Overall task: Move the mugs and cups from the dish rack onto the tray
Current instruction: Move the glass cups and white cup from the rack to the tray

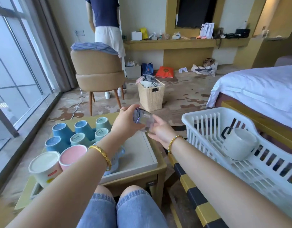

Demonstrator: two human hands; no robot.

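A clear glass cup [144,120] with a bluish tint is held tilted in the air over the far right part of the white tray [142,159]. My left hand [125,122] grips its upper end and my right hand [161,131] holds its lower end. Several cups stand upside down on the tray's left side: blue ones [61,130], pale green ones [101,123], a pink one [72,153] and a cream one [43,167]. A light blue cup [115,159] is partly hidden under my left forearm. In the white dish rack [204,122] to the right lies a white mug [239,145] with a dark handle.
The tray sits on a low yellow-edged table [160,170] in front of my knees. The rack rests on a yellow and black striped surface [191,193]. A wicker basket [151,96], a tan chair [97,71], a standing person [107,22] and a bed [260,89] are further off.
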